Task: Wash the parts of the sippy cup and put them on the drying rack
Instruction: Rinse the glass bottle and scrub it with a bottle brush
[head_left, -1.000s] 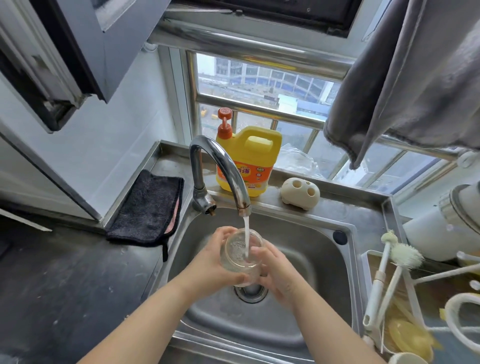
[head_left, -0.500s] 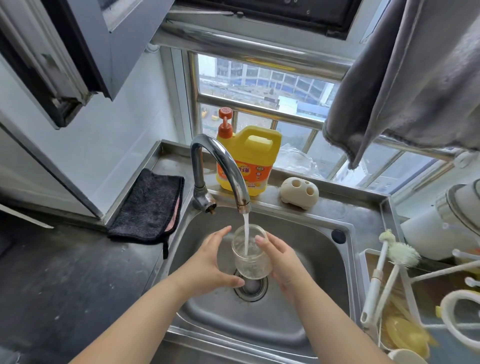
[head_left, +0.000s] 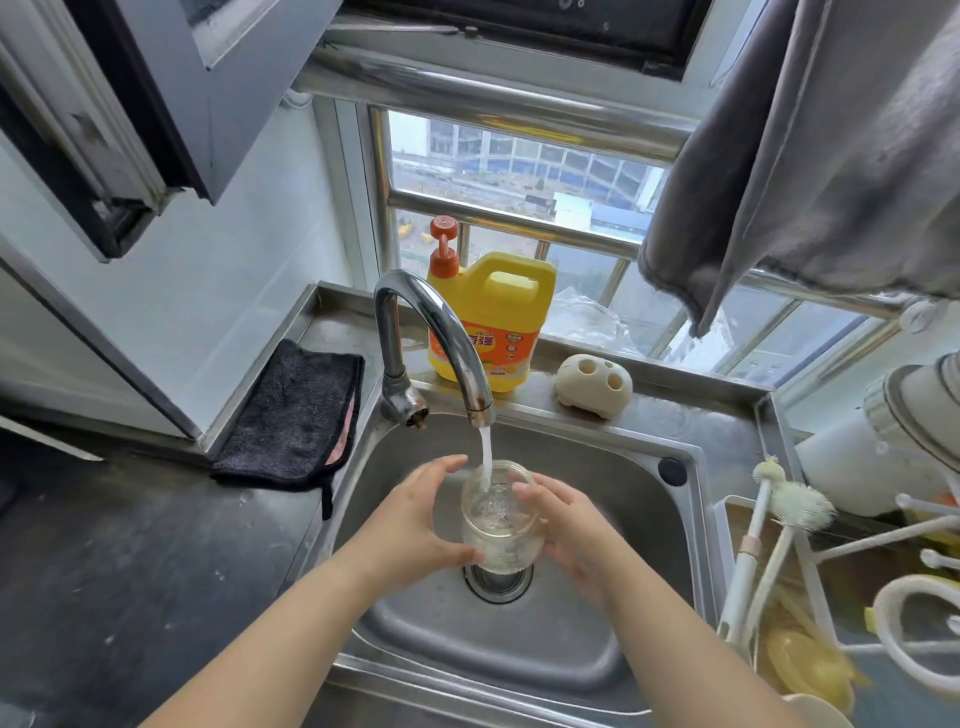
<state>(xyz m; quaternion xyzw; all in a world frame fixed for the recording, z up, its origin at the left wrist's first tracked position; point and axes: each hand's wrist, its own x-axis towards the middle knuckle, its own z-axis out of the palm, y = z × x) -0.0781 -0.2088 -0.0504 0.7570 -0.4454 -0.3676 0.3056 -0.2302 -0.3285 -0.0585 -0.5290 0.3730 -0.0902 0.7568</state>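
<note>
Clear cup body upright, mouth toward faucet.

The drying rack runs off the right edge.

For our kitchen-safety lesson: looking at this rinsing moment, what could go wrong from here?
1. The clear cup body, wet under the running water, might slip between the left hand and right hand into the steel sink.
2. Water filling it may splash toward the black cloth.
</note>
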